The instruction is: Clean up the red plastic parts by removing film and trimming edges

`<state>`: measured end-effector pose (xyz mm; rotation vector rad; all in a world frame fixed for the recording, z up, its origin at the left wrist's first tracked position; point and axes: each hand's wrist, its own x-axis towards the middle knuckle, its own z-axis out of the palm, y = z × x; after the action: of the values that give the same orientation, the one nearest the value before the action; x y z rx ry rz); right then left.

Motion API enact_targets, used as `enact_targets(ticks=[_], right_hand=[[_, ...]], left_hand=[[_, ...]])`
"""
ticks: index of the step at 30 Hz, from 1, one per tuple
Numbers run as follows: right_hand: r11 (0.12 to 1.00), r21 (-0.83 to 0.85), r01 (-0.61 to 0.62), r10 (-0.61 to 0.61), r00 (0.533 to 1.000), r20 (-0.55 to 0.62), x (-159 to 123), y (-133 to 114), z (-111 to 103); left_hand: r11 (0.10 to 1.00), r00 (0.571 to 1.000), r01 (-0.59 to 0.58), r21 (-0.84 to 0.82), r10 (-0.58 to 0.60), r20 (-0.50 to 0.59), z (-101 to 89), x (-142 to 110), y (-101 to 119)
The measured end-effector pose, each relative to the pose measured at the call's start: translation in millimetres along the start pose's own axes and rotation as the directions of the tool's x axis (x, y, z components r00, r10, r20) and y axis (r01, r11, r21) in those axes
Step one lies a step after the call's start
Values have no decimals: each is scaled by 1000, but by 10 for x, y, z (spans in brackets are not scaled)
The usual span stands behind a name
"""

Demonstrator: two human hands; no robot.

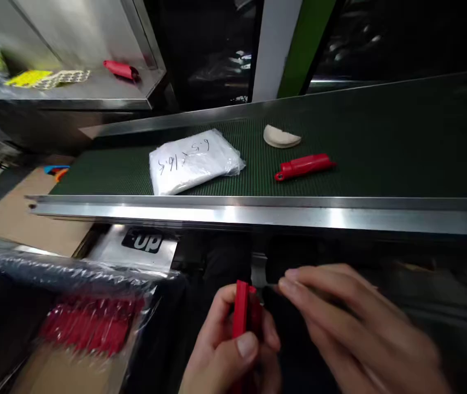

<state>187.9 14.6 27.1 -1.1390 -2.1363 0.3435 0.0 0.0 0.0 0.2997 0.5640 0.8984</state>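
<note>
My left hand [229, 350] is closed around a red folding-tool-like piece [240, 312], held upright below the conveyor's front rail. Two red sides show, with a dark gap between them. Just to its right, my right hand [348, 323] has its fingertips pinched together close to the top of the piece. A thin, dull sliver seems to show at those fingertips, too small to name. On the green conveyor belt [365, 175] lies a similar red piece [305, 166] with a small hole at one end. Behind it rests a cream-coloured half-round pad [281, 137].
A plastic-wrapped white packet [194, 161] with handwriting lies on the belt. Lower left, a plastic-lined box [65, 268] contains several bagged red pieces [89, 323]. Another red piece [121, 70] and yellow sheets [30, 77] are on a metal shelf [106, 93]. The metal rail [258, 210] edges the belt.
</note>
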Motion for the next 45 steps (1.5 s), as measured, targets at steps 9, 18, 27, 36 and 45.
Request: enact_targets(ticks=[9, 18, 27, 36, 45], right_hand=[[999, -13, 31, -30, 999, 29, -27, -41, 54], [999, -48, 22, -23, 999, -31, -13, 44, 110], [995, -5, 98, -99, 995, -6, 32, 107, -65], [972, -38, 232, -232, 973, -6, 165, 70, -78], [960, -29, 279, -279, 960, -5, 53, 178, -1]], left_hand=[[993, 994, 108, -53, -110, -22, 122, -62, 121], [995, 994, 103, -12, -104, -32, 126, -67, 57], [983, 970, 175, -63, -161, 184, 39, -61, 118], [951, 948, 282, -128, -256, 190, 88, -72, 156], [950, 949, 292, -111, -273, 161, 179, -121, 270]])
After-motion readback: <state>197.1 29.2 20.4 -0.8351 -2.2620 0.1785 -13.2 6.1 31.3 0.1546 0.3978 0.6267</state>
